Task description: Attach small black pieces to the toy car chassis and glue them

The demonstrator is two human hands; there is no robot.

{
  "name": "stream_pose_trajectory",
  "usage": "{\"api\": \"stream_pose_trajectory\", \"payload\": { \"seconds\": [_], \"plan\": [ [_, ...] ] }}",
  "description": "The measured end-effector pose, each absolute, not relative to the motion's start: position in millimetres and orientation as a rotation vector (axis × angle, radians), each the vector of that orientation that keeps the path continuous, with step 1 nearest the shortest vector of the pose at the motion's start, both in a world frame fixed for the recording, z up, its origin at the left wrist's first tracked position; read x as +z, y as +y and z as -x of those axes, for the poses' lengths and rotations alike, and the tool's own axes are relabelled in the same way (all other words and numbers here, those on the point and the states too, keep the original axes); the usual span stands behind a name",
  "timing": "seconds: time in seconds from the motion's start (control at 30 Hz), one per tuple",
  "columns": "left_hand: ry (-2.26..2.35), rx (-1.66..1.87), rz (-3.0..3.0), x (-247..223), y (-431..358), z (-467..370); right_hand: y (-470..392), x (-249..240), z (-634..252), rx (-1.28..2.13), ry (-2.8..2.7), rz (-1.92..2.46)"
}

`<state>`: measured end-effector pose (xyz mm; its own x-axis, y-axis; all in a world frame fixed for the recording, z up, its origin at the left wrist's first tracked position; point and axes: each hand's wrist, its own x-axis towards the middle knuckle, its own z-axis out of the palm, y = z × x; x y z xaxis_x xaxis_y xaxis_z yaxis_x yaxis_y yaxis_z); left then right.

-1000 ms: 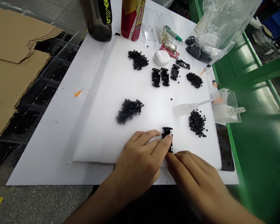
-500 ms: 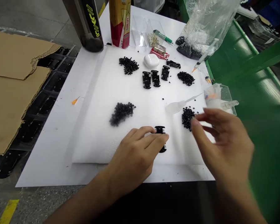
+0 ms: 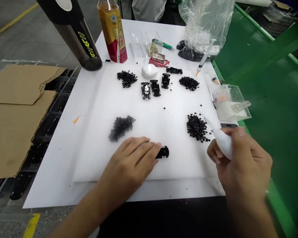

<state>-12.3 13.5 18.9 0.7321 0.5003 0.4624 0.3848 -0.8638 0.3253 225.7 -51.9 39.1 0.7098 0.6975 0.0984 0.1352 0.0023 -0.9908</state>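
My left hand point(image 3: 132, 163) rests on the white foam sheet point(image 3: 94, 167), thumb and fingers closed on a small black car-shaped part point(image 3: 164, 152). That part lies sideways, and its left end is hidden under my fingers. In my right hand point(image 3: 245, 158) is a white squeeze-bulb dropper point(image 3: 223, 140), gripped by the bulb. Its thin tip points up and left, close to a pile of small black square pieces point(image 3: 197, 128). Several similar car-shaped parts point(image 3: 155, 88) lie farther back on the foam.
More black piles lie at the left point(image 3: 121, 128), back left point(image 3: 126, 79) and back right point(image 3: 189, 83). Behind stand a dark bottle point(image 3: 89, 56), a drink bottle point(image 3: 113, 36) and a plastic bag point(image 3: 203, 26). A syringe point(image 3: 205, 59) leans by the bag; a clear box point(image 3: 232, 104) sits right.
My right hand has picked the dropper up off the foam and holds it at the right. The part under my left hand has turned from lengthwise to sideways. The view has shifted.
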Motion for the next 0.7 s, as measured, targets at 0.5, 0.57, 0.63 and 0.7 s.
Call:
{"api": "stream_pose_trajectory", "payload": {
  "seconds": [0.5,0.57,0.63,0.7],
  "plan": [
    [0.752,0.921,-2.513,19.2,12.9,-0.5,-48.2,27.7,-200.1,0.614,-0.295,1.514],
    [0.780,0.924,-2.482,18.2,11.9,-1.4,-50.2,25.8,-198.7,0.586,-0.319,1.556],
    [0.796,0.930,-2.452,18.2,11.4,-2.3,-51.5,25.9,-197.0,0.574,-0.350,1.572],
    [0.802,0.933,-2.432,19.2,11.6,-3.0,-51.6,26.9,-195.4,0.567,-0.356,1.571]
  ]
}}
